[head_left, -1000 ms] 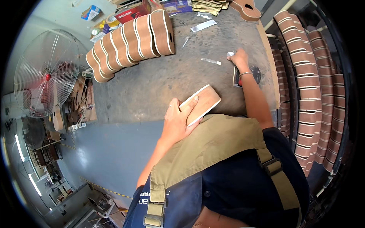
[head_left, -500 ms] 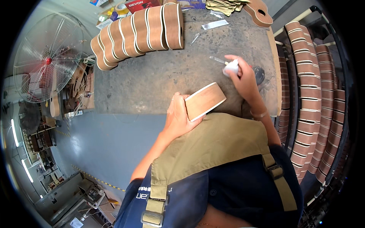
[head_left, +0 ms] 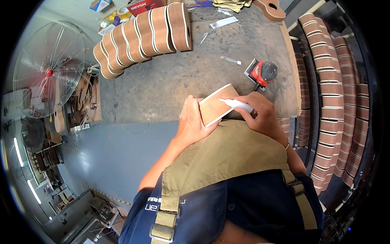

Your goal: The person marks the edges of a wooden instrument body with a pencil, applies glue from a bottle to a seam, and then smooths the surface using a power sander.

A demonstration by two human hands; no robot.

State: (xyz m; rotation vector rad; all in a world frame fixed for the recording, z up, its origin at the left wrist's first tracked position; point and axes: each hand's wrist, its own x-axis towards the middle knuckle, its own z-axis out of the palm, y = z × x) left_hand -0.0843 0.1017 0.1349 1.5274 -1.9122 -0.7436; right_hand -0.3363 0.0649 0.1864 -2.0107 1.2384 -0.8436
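My left hand (head_left: 191, 119) grips a small wooden ukulele body (head_left: 214, 106) by its left end, near the table's front edge. Its brown side faces up, with white binding along both edges. In my right hand (head_left: 260, 112) is a small white glue bottle (head_left: 240, 105), fingers wrapped round it. The bottle's thin nozzle points left and lies over the wooden side; whether the tip touches the wood I cannot tell. Beyond my right hand, a red and black power sander (head_left: 263, 74) rests on the table.
Several ukulele bodies (head_left: 140, 36) stand in a row at the table's (head_left: 162, 87) far left. A slim clear tool (head_left: 230, 60) and a white strip (head_left: 224, 22) lie on top. Another body (head_left: 270, 9) sits at the back right. Racks of stacked bodies (head_left: 327, 101) line the right; a fan (head_left: 50, 72) stands left.
My right hand has brought the bottle down and toward me, from beside the sander to the ukulele body. The slim tool, now fully visible, and the sander lie uncovered. My left hand keeps its grip.
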